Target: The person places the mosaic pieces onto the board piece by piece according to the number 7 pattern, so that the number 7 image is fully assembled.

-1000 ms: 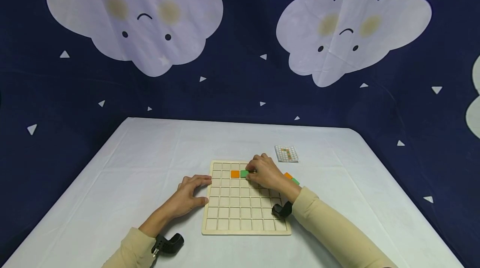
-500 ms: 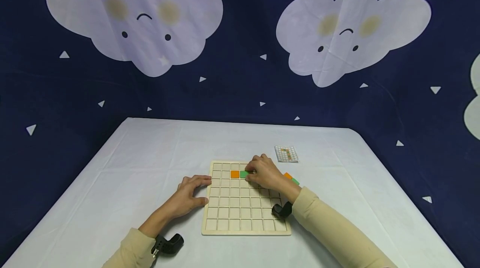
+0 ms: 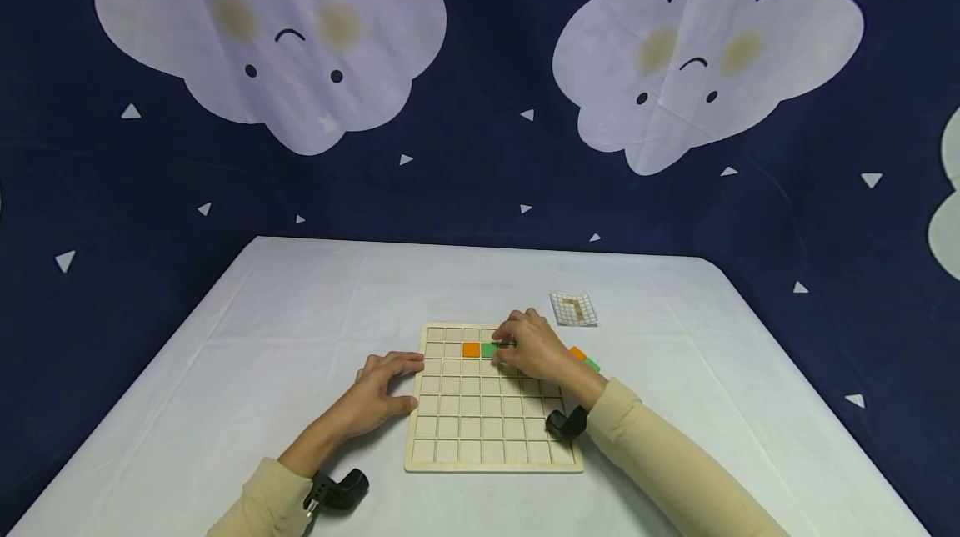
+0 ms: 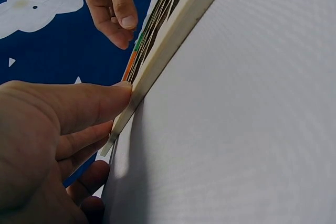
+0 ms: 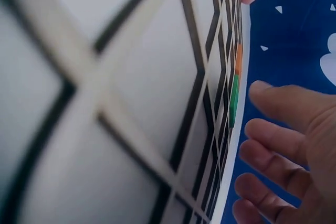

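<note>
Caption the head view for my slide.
Left hand touching a grid board, right hand at the green tile beside the orange tile.

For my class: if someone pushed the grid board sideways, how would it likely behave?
The grid board looks stiff: its edge runs straight. Lying flat and broad on the white cloth, it probably won't roll or tip. The left hand touching its left edge might resist leftward sliding.

On my head feed, the whole scene has slid a hair down and to the right in the last half second: the left cloud print [image 3: 270,45], the picture card [image 3: 573,309], the grid board [image 3: 480,429] and both my left hand [image 3: 371,395] and right hand [image 3: 531,345] together (camera drift, as far as I can tell).
</note>
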The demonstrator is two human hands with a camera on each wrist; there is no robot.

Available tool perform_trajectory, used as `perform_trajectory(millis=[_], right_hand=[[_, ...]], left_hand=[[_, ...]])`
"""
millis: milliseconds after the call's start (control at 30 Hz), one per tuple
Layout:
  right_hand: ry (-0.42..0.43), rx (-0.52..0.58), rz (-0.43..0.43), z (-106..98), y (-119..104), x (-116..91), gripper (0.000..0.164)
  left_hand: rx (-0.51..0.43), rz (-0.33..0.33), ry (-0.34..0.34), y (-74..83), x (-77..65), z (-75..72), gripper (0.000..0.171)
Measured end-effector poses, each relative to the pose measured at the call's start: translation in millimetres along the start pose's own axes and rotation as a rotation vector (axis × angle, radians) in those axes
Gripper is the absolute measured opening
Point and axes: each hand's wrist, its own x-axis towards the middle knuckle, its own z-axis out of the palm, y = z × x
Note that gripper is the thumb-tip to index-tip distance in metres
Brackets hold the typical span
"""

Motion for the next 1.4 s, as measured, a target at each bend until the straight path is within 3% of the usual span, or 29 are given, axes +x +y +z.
perform_trajectory(millis=[233,533,1400], right_hand=[[0.002,0.050,0.048,-7,-2,-4,0.030],[0.030,0.108,0.049,-16,0,-14,0.029],[0.120,0.085,0.053,-36,22,-55,0.028]], left_hand=[[0.002,0.004,0.008,0.1,0.3,0.4,0.048],[-0.002,0.012,0.008,-0.6,0.1,0.0,0.046],[0.008,0.002,0.018,-1.1,1.3,2.5,0.048]])
